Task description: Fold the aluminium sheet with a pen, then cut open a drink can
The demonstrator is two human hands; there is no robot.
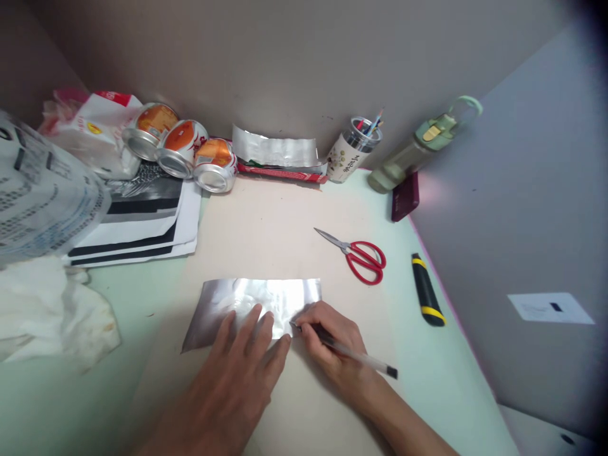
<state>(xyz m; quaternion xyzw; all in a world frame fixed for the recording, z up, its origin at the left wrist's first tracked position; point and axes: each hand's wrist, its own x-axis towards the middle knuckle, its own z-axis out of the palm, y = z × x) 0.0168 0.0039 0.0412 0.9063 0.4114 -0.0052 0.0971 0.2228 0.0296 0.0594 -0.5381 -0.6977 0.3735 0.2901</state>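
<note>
A shiny silver metal sheet lies flat on a pale paper sheet in the middle of the table. My left hand rests palm down with its fingers spread, the fingertips on the lower part of the metal. At the sheet's right end, my right hand is closed round a pen with a clear barrel and black cap end. The pen's tip touches or nearly touches the metal near its lower right corner. Red-handled scissors lie beyond my right hand, blades pointing up and left.
Three cans and a curved metal strip are at the back. A pen cup, a green bottle and a maroon box stand back right. A black-yellow cutter lies right; papers and a cloth left.
</note>
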